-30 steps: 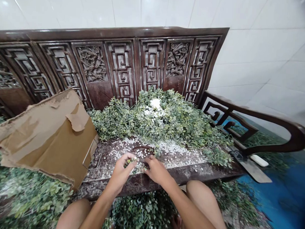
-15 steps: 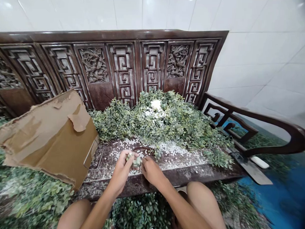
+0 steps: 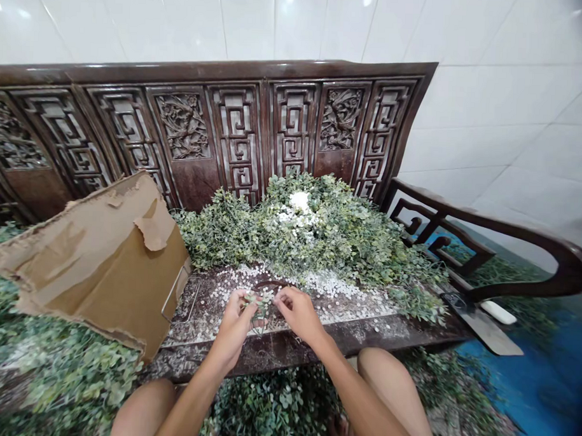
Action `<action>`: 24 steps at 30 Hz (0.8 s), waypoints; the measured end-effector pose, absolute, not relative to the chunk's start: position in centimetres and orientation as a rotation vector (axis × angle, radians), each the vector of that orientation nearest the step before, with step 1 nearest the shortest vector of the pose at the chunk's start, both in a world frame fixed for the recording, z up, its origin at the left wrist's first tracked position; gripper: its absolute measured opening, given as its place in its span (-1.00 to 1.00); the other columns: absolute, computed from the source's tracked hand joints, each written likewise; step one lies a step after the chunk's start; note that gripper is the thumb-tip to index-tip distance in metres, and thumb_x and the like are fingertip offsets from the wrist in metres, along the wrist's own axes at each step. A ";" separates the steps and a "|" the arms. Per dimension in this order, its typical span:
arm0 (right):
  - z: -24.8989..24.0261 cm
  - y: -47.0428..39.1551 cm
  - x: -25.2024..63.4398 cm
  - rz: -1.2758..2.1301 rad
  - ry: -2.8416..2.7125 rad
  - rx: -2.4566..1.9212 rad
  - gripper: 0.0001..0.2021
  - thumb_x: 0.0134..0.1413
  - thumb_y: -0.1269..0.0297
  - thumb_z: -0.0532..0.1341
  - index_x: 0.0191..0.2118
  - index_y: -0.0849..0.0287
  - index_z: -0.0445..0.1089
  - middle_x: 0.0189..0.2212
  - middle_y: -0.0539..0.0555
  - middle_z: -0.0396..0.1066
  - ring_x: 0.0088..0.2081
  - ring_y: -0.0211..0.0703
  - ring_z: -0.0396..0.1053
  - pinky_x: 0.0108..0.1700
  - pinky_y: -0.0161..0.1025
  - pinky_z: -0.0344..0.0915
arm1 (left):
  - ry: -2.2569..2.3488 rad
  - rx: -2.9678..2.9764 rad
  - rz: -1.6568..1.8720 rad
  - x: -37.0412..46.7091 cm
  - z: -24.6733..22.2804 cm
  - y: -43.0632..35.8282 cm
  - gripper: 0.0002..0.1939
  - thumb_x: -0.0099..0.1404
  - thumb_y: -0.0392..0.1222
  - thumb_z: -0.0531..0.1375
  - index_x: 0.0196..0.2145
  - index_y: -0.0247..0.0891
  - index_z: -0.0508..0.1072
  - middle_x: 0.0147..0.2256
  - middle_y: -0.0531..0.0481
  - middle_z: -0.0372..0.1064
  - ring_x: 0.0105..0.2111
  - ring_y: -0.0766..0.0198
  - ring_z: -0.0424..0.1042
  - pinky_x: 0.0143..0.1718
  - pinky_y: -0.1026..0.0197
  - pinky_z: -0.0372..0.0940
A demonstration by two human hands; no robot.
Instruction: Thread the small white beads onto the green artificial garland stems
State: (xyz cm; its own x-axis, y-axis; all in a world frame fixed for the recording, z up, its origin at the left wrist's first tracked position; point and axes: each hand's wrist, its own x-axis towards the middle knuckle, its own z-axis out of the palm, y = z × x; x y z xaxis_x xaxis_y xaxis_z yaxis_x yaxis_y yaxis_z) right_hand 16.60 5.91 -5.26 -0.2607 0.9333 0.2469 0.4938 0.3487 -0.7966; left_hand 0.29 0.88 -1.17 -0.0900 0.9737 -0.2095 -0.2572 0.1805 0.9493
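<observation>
My left hand pinches a small green leafy sprig between thumb and fingers, over the front of the dark wooden bench seat. Close on its right is my right hand, fingertips pressed together beside the leaves; whatever lies in that pinch is too small to make out. Small white discs are strewn over the seat behind both hands. A heap of green artificial foliage rises beyond them, and a pile of the white discs sits on top of it.
A torn cardboard piece leans at the left, with a bent wire by its edge. A broad metal blade and a white object lie near the armrest at right. More foliage lies below the seat.
My right hand has moved slightly up and right, away from the sprig. The sprig in my left hand has turned and shows less leaf surface. The view has shifted slightly.
</observation>
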 end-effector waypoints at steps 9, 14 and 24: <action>-2.3 4.4 16.2 1.169 -1.414 -0.938 -0.79 0.09 0.15 0.25 -0.25 0.17 0.48 -0.42 0.06 0.50 -0.37 -0.16 0.45 -0.27 -0.23 0.40 | 1.292 1.114 1.210 0.2 -2.0 1.2 -0.70 0.17 0.01 0.24 -0.27 -0.28 0.50 -0.30 -0.05 0.48 -0.25 0.19 0.40 -0.23 0.23 0.29; -1.5 3.7 16.3 1.109 -1.499 -0.966 -0.81 0.11 0.18 0.23 -0.34 0.18 0.51 -0.41 0.07 0.50 -0.37 -0.18 0.42 -0.29 -0.27 0.36 | 1.310 1.116 1.229 0.4 -1.9 1.1 -0.71 0.12 -0.03 0.28 -0.31 -0.32 0.56 -0.34 -0.09 0.52 -0.27 0.14 0.43 -0.22 0.20 0.28; -2.6 3.6 15.8 1.136 -1.512 -0.930 -0.80 0.13 0.18 0.23 -0.30 0.15 0.57 -0.45 0.04 0.50 -0.40 -0.19 0.41 -0.30 -0.28 0.35 | 1.258 1.247 1.224 0.6 -1.2 0.7 -0.80 0.16 -0.09 0.24 -0.48 -0.28 0.50 -0.47 0.01 0.47 -0.38 0.23 0.38 -0.31 0.26 0.22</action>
State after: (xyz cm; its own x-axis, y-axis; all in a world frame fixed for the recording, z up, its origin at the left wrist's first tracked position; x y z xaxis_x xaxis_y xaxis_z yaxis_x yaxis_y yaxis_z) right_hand 15.78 3.62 -2.63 -0.2170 0.9417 0.2572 0.0153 0.2667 -0.9637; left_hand 0.65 0.70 -1.20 -0.0298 0.9993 0.0227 0.0498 -0.0212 0.9985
